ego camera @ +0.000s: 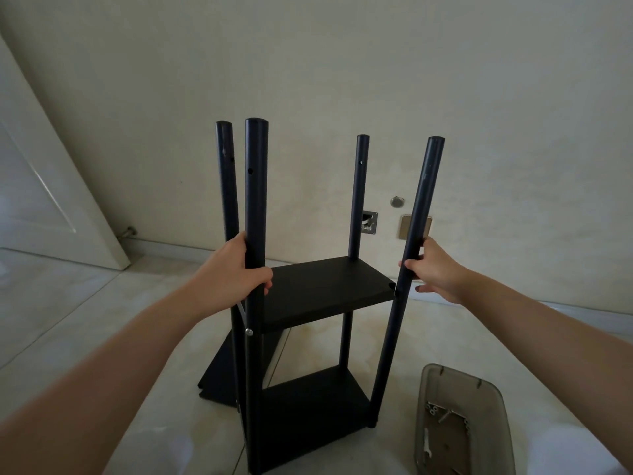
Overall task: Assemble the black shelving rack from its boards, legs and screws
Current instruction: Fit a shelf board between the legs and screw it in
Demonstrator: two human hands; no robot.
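The black rack [322,293] stands upright on the floor with two boards fixed between several black legs. My left hand [236,269] grips the near left leg [256,186] just above the upper board; a thin metal tool sticks down from under that hand beside a silver screw head [249,332]. My right hand [433,269] holds the near right leg [423,200], which leans outward at its top. A loose black board [222,375] lies on the floor behind the rack's left side.
A grey plastic tray [462,419] with screws and a small wrench sits on the tiled floor at the lower right. The wall is close behind the rack, with a socket plate [412,228]. An open white door [51,186] stands at the left.
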